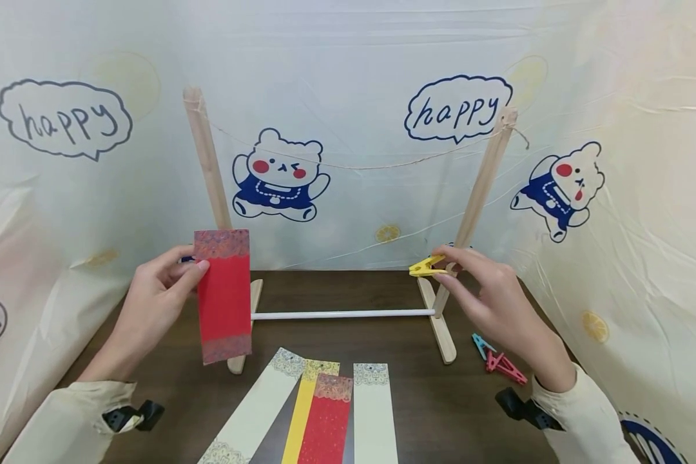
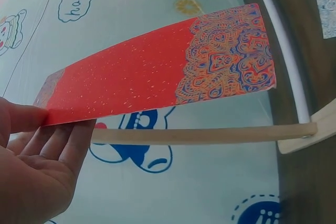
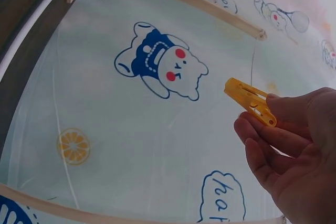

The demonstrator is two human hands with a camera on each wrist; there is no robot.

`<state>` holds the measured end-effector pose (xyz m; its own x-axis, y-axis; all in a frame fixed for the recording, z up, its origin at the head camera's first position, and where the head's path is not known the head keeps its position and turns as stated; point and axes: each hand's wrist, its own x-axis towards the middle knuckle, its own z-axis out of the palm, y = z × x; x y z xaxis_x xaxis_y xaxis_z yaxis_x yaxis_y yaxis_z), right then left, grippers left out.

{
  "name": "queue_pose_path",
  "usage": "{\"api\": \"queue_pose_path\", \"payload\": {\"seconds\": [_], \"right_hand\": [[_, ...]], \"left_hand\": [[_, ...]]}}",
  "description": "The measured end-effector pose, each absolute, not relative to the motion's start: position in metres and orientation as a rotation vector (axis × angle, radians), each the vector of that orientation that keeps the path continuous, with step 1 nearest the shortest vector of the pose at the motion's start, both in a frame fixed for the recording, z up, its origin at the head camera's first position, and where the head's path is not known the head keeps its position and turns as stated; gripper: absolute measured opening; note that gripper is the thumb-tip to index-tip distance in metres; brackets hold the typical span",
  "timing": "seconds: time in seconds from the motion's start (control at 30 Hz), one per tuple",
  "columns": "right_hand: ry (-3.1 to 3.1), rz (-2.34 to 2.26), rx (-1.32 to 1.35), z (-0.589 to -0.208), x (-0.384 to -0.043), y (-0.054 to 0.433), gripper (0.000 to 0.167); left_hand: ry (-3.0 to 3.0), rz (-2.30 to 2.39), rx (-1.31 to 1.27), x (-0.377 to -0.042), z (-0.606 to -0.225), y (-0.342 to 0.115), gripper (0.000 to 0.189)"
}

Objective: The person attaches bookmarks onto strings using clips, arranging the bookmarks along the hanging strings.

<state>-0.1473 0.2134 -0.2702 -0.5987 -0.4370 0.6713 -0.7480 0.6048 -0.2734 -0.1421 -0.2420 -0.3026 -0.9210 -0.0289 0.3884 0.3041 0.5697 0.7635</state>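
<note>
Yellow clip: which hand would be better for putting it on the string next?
Probably the right hand: it pinches the yellow clip, while the left hand is busy holding a red card.

- Cannot see part of the left post behind the raised red card in the head view.
- Cannot see all of the left hand behind it either.
- Cannot follow the yellow card or lower red card past the bottom edge there.
- Cut off at the right wrist view's right edge: right hand.
</note>
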Motion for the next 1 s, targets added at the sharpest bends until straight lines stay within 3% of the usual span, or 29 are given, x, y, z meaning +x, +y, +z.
{"api": "queue_pose_path", "payload": {"seconds": [0.43,1.0], "right_hand": [[-2.222,0.733,1.029,-0.247,-0.156,0.188,0.038],[-2.066,0.774,1.104,-0.216,-0.181,0.144,0.027]], "left_hand": [[-2.389,-1.298,-0.3,-0.16,-0.285,-0.237,0.039],[-2.316,-1.355,-0.341,-0.183,-0.267,-0.221,0.034]]}}
